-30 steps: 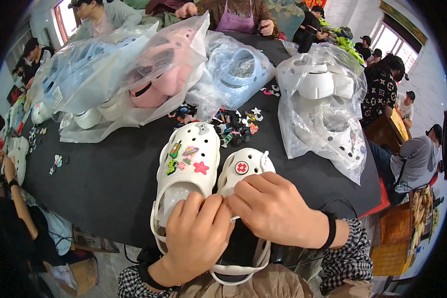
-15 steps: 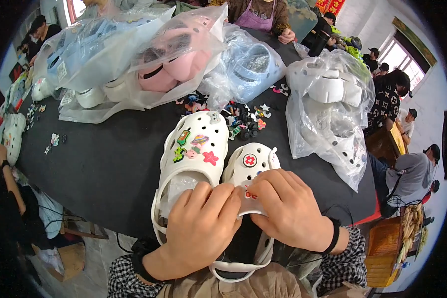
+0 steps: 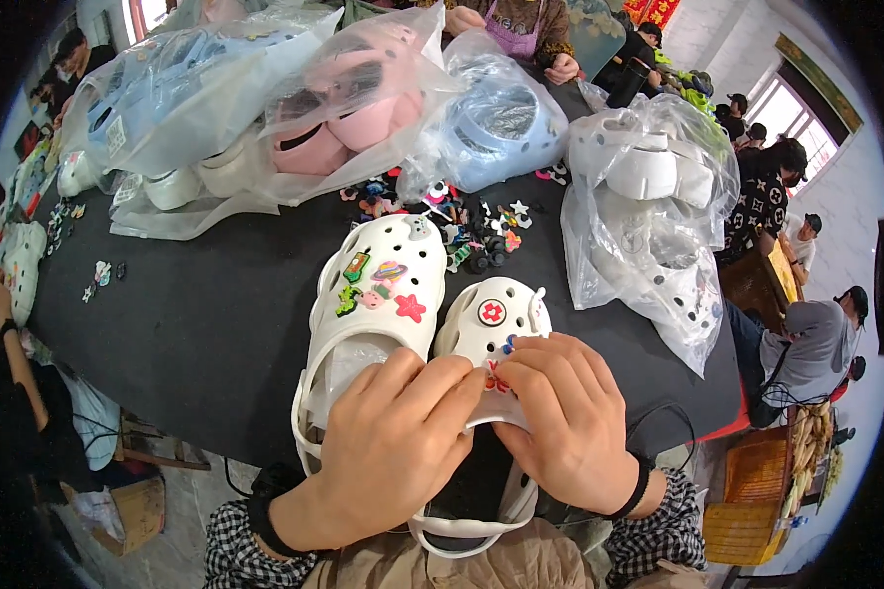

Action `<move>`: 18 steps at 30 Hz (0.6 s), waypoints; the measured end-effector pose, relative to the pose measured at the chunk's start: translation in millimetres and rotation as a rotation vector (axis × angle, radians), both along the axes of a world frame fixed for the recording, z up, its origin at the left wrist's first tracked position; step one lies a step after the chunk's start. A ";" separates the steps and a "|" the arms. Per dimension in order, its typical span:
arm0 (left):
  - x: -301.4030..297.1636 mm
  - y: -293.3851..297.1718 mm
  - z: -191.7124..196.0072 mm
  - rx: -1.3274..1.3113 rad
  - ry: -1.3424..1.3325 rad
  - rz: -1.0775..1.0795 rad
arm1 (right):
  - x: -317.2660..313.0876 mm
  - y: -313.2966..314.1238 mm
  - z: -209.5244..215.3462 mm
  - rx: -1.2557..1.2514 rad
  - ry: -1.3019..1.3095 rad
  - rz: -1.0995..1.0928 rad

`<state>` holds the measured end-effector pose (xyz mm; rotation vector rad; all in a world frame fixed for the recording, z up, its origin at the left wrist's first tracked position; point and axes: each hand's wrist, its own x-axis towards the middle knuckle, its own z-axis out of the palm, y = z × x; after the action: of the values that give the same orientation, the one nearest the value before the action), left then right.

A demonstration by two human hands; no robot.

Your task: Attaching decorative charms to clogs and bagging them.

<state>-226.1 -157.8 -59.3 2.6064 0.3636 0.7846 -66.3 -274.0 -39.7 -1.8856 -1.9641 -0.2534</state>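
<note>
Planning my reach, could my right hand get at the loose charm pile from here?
Probably yes, once it lets go: the right hand grips the opening edge of the right-hand clog. The charm pile lies largely uncovered on the black table just beyond that clog's toe.

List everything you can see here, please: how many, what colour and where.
Clog with star charm: one, white, table's near side, left of the next clog
Clog with round badge: one, white, under both hands
Loose charms: many, mixed colours, mostly beyond these clogs
Bagged clogs: several, blue, pink, white, far side and right
Clear bags: several, see-through, around those clogs
Far-left clog: one, white, table's left edge
Table: one, black, centre
Apron: one, purple, across the table
Other people: several, varied clothes, around the room
Sleeves: two, black-and-white check, bottom
Wristbands: two, black, wrists
Left hand: one, bare, badge clog's opening
Right hand: one, bare, same opening
</note>
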 end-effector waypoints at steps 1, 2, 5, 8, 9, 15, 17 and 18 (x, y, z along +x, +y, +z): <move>-0.1 0.8 0.4 -0.020 0.008 -0.008 | -0.8 -0.3 -1.6 0.013 -0.031 -0.001; -0.2 1.6 0.7 -0.040 0.017 -0.016 | -2.8 -0.9 -2.1 0.013 -0.030 0.001; 0.0 3.3 0.2 -0.063 -0.010 -0.048 | -6.1 -1.7 -0.3 0.009 -0.082 -0.035; 0.9 4.8 1.3 -0.063 -0.010 -0.058 | -3.8 -0.1 -1.4 0.030 -0.156 0.009; 1.0 5.0 1.3 -0.060 -0.008 -0.058 | -2.4 1.6 -0.9 0.020 -0.156 0.042; 0.9 -2.0 -4.3 0.061 0.016 -0.005 | 5.0 8.3 1.5 -0.003 -0.177 0.152; 0.1 -3.4 -3.6 0.026 0.037 0.020 | 6.8 10.1 2.0 0.002 -0.191 0.171; 0.2 -3.2 -3.6 0.027 0.035 0.017 | 7.7 12.2 3.1 -0.006 -0.188 0.195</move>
<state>-225.9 -160.9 -62.8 2.6482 0.3889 0.7550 -58.6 -261.8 -36.7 -1.7119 -2.2576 -0.3792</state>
